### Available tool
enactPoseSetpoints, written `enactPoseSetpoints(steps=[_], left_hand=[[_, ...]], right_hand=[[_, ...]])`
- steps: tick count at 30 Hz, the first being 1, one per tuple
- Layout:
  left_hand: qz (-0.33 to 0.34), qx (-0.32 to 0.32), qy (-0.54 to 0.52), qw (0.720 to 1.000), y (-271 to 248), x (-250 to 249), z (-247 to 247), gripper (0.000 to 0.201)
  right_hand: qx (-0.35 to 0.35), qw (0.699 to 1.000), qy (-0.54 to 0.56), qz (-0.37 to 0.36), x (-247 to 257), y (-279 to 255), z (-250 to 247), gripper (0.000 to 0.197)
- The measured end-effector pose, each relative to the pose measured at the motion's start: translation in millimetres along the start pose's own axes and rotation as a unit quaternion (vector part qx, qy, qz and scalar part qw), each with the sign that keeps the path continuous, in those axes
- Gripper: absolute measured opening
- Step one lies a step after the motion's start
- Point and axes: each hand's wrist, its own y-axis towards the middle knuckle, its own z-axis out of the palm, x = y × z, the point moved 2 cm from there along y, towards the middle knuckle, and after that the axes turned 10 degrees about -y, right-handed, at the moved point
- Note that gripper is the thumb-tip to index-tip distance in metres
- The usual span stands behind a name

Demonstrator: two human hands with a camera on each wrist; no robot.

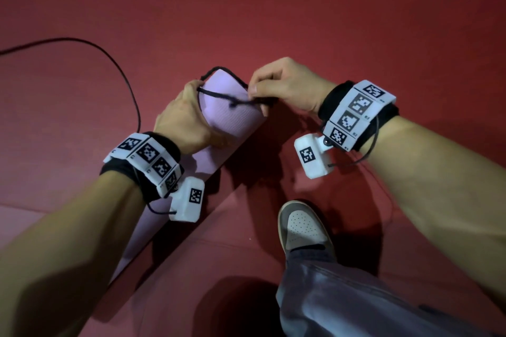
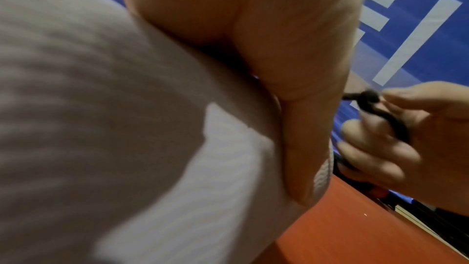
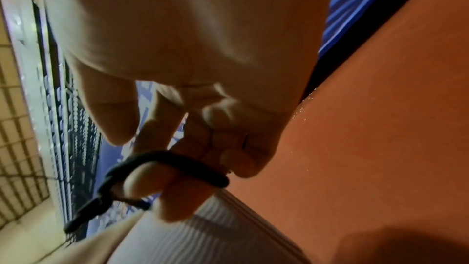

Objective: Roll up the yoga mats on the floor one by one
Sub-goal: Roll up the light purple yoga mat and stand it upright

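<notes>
Head view: rolled mat (image 1: 230, 117) between both hands, left (image 1: 183, 120) gripping.

The purple yoga mat (image 1: 232, 115) looks soft and matt, with tiny ridges all over. The black cord (image 1: 219, 94) looks like woven string. The red floor (image 1: 273, 8) is smooth and dull.

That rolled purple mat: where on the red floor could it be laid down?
Bare red floor stretches beyond the rolled mat and both hands, and right of the right hand. Crowded spots: left of the left hand, where a black cable curves, and near the shoe.
</notes>
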Motion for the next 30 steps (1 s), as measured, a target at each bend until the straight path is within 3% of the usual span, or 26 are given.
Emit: enactPoseSetpoints(steps=[6, 10, 12, 16, 23, 27, 30], left_hand=[[-0.002, -0.021, -0.034, 0.999, 4, 0, -13, 0.124], [0.013, 0.003, -0.053, 0.999, -2, -5, -22, 0.129], [0.027, 0.013, -0.057, 0.998, -5, -12, -23, 0.129], [0.040, 0.013, -0.076, 0.996, -13, -25, -33, 0.134], [0.088, 0.006, -0.113, 0.990, -27, -45, -44, 0.127], [0.112, 0.011, -0.117, 0.987, -31, -51, -46, 0.127], [0.141, 0.023, -0.114, 0.983, -34, -61, -44, 0.126]], right_hand=[[0.120, 0.968, -0.197, 0.103, -8, -22, 18, 0.021], [0.049, 0.956, -0.256, 0.138, -43, -19, 21, 0.016], [-0.001, 0.955, -0.244, 0.169, -55, -16, 19, 0.018], [-0.071, 0.965, -0.164, 0.191, -66, -7, 16, 0.040], [-0.094, 0.977, -0.016, 0.190, -59, 3, 32, 0.025], [-0.095, 0.975, -0.045, 0.197, -61, 4, 24, 0.021], [-0.057, 0.967, -0.137, 0.206, -64, 1, 4, 0.052]])
